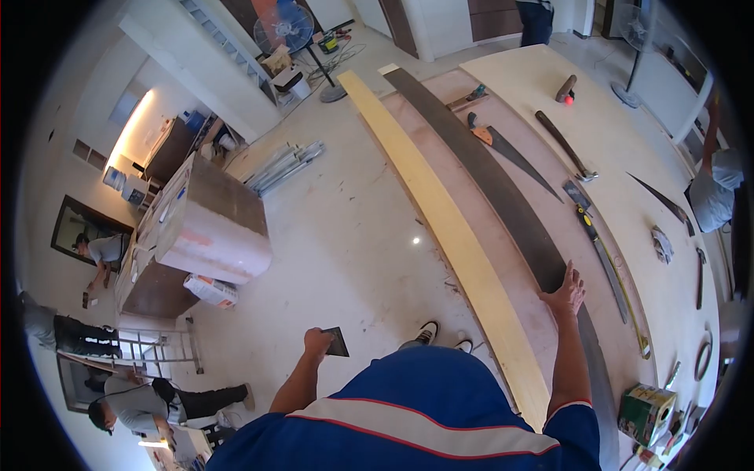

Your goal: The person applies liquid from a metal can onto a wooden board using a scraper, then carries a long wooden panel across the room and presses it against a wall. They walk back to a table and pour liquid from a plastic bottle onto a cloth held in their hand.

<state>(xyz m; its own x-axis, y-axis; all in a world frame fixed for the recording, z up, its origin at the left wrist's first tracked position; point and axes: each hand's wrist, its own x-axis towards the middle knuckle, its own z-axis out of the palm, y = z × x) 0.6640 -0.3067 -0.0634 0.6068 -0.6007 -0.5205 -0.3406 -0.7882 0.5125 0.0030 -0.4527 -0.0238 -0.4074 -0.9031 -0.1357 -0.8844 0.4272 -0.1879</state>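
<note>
My left hand (316, 343) is closed on a small dark flat scraper-like piece (338, 343), held out over the floor. My right hand (565, 295) rests on the long dark plank (487, 177), fingers stretched and thumb near its left edge. Beside that plank, on its left, lies a long pale yellow plank (448, 228). To the right of my right hand are a handsaw with a yellow-and-black handle (585, 224) and a yellow measuring tape strip (632, 314). Another handsaw with an orange-and-black handle (510, 153) lies farther up, close to the dark plank.
A pale panel (613, 149) on the right bears a hammer (565, 145) and other tools. At the lower right stands a green box (648, 412). A pinkish cabinet (216, 228), metal profiles (287, 166) and a fan (287, 31) stand left. Several people work around the room.
</note>
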